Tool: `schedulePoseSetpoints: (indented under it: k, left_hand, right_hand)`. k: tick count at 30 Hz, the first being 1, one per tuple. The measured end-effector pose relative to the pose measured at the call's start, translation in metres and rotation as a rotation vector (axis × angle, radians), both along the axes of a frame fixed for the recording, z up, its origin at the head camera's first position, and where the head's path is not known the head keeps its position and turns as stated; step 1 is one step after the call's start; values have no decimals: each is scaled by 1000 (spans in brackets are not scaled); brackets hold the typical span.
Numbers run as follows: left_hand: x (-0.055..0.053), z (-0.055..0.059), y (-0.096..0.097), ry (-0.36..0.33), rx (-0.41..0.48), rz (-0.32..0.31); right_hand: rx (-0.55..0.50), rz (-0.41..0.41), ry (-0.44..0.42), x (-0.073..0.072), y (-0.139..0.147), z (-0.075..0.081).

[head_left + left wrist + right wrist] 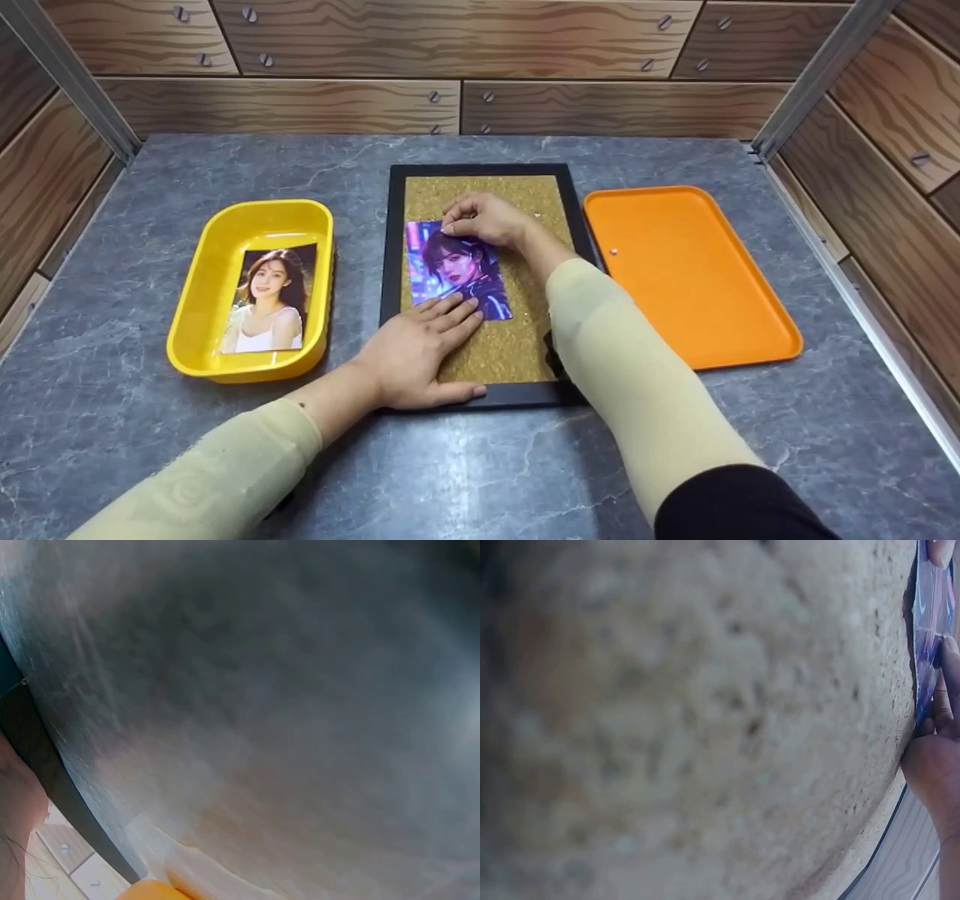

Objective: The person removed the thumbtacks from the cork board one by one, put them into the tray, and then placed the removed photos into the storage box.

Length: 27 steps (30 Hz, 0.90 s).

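A purple-and-blue photo print (442, 262) of a dark-haired figure lies on a corkboard (487, 360) with a black frame. My left hand (409, 352) presses the print's lower part with spread fingers, its thumb resting on the frame's near edge. At the print's top edge, my right hand (487, 217) pinches a small pale push pin between thumb and forefinger; the fingers mostly hide it. In the right wrist view, fingers of the left hand (937, 757) lie over the glossy print (930, 615), seen nearly edge-on beside the cork.
On the left stands a yellow bin (191, 300) holding a portrait photo (270, 300). An orange tray (705, 277) lies against the board's right side, with a small pale pin (613, 252) near its left rim. Another pale pin (538, 215) shows on the cork.
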State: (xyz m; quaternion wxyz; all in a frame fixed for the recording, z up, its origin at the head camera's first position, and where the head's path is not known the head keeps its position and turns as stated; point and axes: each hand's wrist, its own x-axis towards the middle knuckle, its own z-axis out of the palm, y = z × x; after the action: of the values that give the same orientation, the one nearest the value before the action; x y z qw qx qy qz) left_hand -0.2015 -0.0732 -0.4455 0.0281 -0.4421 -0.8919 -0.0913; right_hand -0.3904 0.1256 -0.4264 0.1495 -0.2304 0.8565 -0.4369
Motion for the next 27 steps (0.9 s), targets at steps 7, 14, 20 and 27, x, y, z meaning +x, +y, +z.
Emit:
schedulePoseSetpoints:
  k: [7, 14, 20, 27]
  left_hand:
    - [0, 0, 0, 6, -1, 0]
    - [0, 1, -1, -9, -3, 7]
    - [0, 1, 0, -14, -11, 10]
    - [-1, 0, -1, -18, -12, 9]
  right_hand:
    - [-52, -12, -28, -1, 0, 0]
    - [-107, -17, -80, 0, 1, 1]
    - [-138, -26, -114, 0, 1, 2]
    - [-133, -30, -113, 0, 2, 1]
